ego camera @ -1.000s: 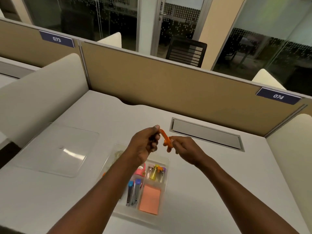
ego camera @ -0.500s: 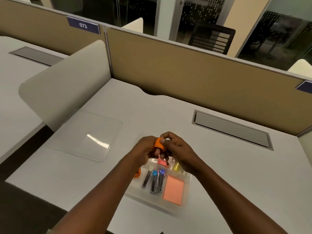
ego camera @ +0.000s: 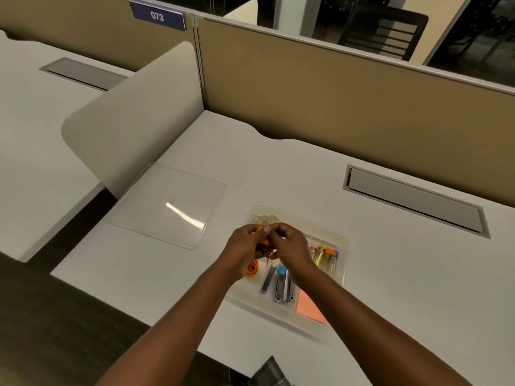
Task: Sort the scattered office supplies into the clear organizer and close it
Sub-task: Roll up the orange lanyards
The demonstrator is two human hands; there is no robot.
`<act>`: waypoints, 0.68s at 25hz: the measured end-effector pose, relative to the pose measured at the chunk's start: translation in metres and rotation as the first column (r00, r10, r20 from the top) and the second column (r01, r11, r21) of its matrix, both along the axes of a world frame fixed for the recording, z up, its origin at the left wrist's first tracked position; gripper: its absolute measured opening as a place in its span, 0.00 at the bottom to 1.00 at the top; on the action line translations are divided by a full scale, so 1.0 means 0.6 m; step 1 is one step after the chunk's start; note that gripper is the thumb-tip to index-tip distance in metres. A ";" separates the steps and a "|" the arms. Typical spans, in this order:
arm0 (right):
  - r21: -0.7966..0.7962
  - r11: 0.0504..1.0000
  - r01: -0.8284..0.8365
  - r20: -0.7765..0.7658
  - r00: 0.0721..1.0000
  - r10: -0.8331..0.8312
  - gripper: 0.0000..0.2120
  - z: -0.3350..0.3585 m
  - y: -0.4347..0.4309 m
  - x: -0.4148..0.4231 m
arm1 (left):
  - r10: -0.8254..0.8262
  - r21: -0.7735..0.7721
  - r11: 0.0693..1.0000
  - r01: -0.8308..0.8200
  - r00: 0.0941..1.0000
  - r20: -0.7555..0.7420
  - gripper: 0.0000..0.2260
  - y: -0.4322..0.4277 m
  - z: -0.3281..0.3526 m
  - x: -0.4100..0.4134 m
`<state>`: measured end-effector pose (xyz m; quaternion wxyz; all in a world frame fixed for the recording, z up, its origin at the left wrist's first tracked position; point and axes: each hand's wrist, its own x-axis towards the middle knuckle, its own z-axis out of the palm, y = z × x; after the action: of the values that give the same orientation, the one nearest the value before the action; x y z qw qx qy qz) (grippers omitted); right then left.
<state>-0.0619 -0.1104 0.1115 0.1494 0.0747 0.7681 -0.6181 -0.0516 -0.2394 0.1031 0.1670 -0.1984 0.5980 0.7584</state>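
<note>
The clear organizer (ego camera: 344, 240) lies open on the white desk, holding staplers (ego camera: 281, 284), a peach sticky-note pad (ego camera: 308, 306), coloured tubes (ego camera: 326, 256), an orange coil (ego camera: 252, 268) and clear tape rolls (ego camera: 264, 218). Above its left part, my left hand (ego camera: 245, 247) and my right hand (ego camera: 291, 246) meet, both pinching a small orange lanyard (ego camera: 263, 241) that is bunched between the fingers; a small metal clip dangles below. The organizer's clear lid (ego camera: 170, 204) lies flat on the desk to the left.
A tan partition wall (ego camera: 334, 87) runs along the back, and a cream curved divider (ego camera: 133, 118) stands at the left. A grey cable flap (ego camera: 415, 200) is set into the desk at the right. A dark object (ego camera: 269, 371) pokes up at the desk's near edge.
The hands came together and lowered over the organizer, folding the stretched orange lanyard into a bunch. The view swung left and downward.
</note>
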 end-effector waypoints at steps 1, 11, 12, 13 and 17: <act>0.040 0.998 -0.039 0.003 0.999 0.039 0.08 -0.010 -0.001 0.003 | 0.010 -0.030 1.000 -0.010 1.000 0.000 0.11 -0.006 -0.015 0.006; 0.466 0.860 -0.205 -0.071 0.961 0.267 0.12 -0.068 0.053 0.035 | -0.365 -0.869 0.476 0.133 0.929 -0.058 0.15 -0.019 -0.110 0.055; 0.494 0.846 -0.202 -0.088 0.956 0.279 0.11 -0.072 0.061 0.037 | -0.417 -0.898 0.419 0.136 0.907 -0.057 0.18 -0.019 -0.114 0.058; 0.512 0.838 -0.188 -0.105 0.955 0.279 0.11 -0.076 0.070 0.038 | -0.453 -0.915 0.384 0.125 0.889 -0.069 0.21 -0.021 -0.118 0.060; 0.559 0.822 -0.109 -0.198 0.945 0.260 0.12 -0.088 0.111 0.042 | -0.465 -0.915 0.391 -0.095 0.838 -0.285 0.20 -0.032 -0.121 0.049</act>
<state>-0.0368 -0.0436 0.0584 0.0779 -0.0447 0.9274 -0.3631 -0.0220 -0.2588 0.0304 -0.0411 0.0193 0.9494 0.3107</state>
